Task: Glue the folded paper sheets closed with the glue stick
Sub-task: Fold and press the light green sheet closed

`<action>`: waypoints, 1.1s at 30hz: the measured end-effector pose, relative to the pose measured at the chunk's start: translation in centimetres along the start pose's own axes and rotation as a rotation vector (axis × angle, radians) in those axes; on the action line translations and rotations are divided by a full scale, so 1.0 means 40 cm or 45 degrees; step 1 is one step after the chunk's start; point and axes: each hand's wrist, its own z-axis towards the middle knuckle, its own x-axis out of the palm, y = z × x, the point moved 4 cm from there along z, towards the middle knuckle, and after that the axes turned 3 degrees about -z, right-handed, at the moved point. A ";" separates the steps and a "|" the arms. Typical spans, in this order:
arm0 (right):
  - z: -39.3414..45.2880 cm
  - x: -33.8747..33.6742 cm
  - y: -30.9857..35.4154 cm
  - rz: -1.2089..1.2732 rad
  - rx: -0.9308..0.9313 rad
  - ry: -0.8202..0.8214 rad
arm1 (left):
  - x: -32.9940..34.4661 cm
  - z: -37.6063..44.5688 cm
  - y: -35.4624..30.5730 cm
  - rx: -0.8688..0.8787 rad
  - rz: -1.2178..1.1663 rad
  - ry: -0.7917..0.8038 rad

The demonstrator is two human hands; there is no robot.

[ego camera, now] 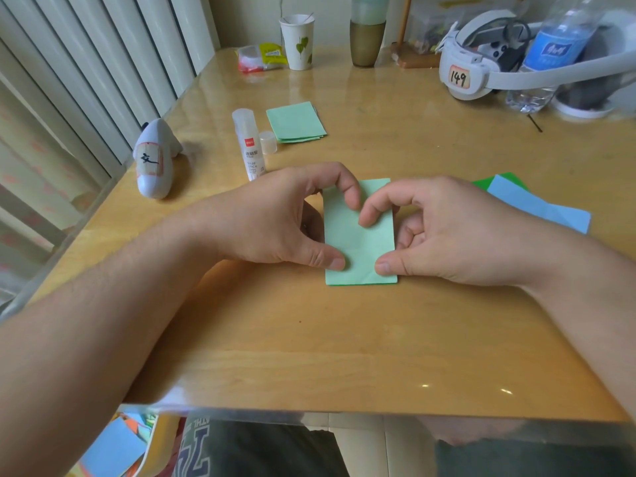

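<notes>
A folded light green paper sheet (359, 242) lies flat on the wooden table (309, 339) in front of me. My left hand (275, 218) presses on its left side with the thumb tip near the bottom and the index fingertip near the top. My right hand (447, 232) presses its right side the same way, with the other fingers bent beside the paper's edge. The glue stick (247, 146) stands uncapped behind my left hand, its clear cap (268, 142) beside it. Further back lies a stack of folded light green sheets (296, 122).
Blue and green paper sheets (540, 204) lie to the right. A white shark-shaped toy (155, 160) sits at the left edge. A paper cup (297, 41), a vase (366, 39), a headset (481, 63) and a water bottle (550, 53) stand at the back.
</notes>
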 end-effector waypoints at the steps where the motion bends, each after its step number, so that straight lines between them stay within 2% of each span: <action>1: 0.000 0.000 0.000 -0.003 0.000 -0.002 | 0.000 0.000 0.000 -0.002 0.000 -0.003; 33: 0.011 0.010 0.001 -0.133 -0.128 -0.034 | 0.009 0.002 -0.018 0.049 0.213 -0.015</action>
